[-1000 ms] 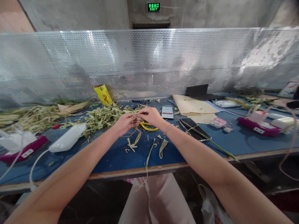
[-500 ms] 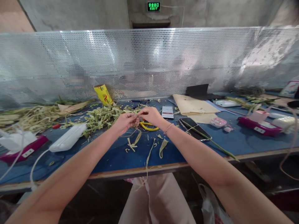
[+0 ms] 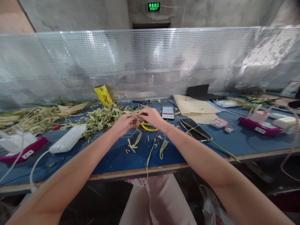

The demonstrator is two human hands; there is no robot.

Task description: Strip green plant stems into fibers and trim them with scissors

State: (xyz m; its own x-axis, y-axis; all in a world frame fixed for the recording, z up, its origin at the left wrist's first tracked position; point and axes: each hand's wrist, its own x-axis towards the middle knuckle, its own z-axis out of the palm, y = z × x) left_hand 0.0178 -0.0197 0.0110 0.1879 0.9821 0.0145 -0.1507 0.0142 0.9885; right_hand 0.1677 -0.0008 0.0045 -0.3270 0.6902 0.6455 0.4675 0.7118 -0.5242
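Note:
Over the middle of the table, my left hand [image 3: 126, 123] and my right hand [image 3: 151, 117] meet at the fingertips. Both are closed in a pinch; what they hold is too small to make out, possibly a thin plant strip. Beneath and beside the right hand lies a yellow looped handle [image 3: 149, 127], its other end hidden by the hand. Left of my hands spreads a heap of short, pale green dried plant pieces [image 3: 100, 118]. Several loose strips lie nearer me, among them a curled strip [image 3: 163, 149] and a long thin strip [image 3: 150, 156] reaching over the edge.
A yellow cardboard tube [image 3: 103, 96] leans behind the heap. On the left are a white adapter [image 3: 68, 139] and a magenta power strip [image 3: 38, 147]. To the right lie a black phone [image 3: 196, 129], brown paper [image 3: 194, 104], a pink case [image 3: 218, 122] and another magenta strip [image 3: 260, 127]. Perforated metal panel [image 3: 150, 56] behind.
Almost nothing differs. Both hands stay pinched together in the same place, with only a slight shift of the right wrist and fingers.

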